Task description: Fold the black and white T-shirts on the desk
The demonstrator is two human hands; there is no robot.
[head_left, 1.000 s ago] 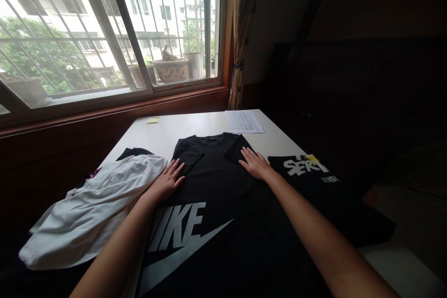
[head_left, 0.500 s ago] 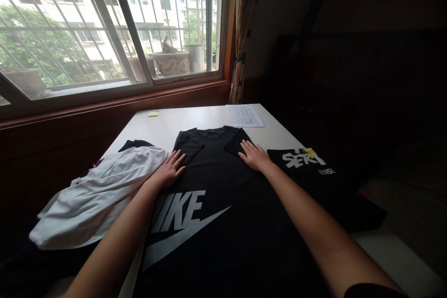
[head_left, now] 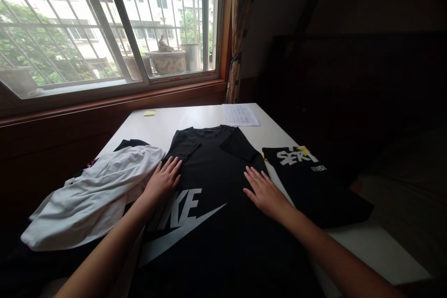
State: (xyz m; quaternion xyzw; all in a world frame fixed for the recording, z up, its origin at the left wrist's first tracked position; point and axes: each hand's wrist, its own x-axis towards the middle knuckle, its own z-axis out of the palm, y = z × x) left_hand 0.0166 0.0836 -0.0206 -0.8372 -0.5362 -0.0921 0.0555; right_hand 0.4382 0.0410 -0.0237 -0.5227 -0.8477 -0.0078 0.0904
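Black Nike T-shirt (head_left: 226, 172): face up mid-worktop, collar at 12 o'clock, sleeves folded in over the chest; hem too dark to make out. Clock read from its middle.
Print: pale grey lettering and swoosh, around 8 to 9 o'clock, first letters partly shaded.
Left hand (head_left: 163, 177): at 10 o'clock, palm down on shirt edge just below sleeve, fingers slightly spread.
Right hand (head_left: 263, 192): between 2 and 3 o'clock, palm down at opposite edge, fingers close together, thumb apart.
White garment (head_left: 98, 195): rumpled heap at 9 o'clock, just beside left forearm, dark cloth (head_left: 132, 143) poking out behind it.
Dark printed shirt (head_left: 310, 191): about 3 o'clock, white letters, some yellow, near right hand.
Worktop (head_left: 199, 115): white, smooth, shiny toward the window; more white showing past 3 o'clock.
Paper sheet (head_left: 240, 115): 1 o'clock, far edge, rows of writing, unreadable.
Yellow note (head_left: 150, 112): near 11 o'clock, far edge.
Window (head_left: 141, 72): 11 o'clock, sliding panes, bars, planter (head_left: 170, 61) outside, trees and pale building beyond.
Curtain (head_left: 237, 32): past 12 o'clock, tied back.
Room: reddish-brown wood (head_left: 77, 137) under window; 2 o'clock side very dark, details lost.
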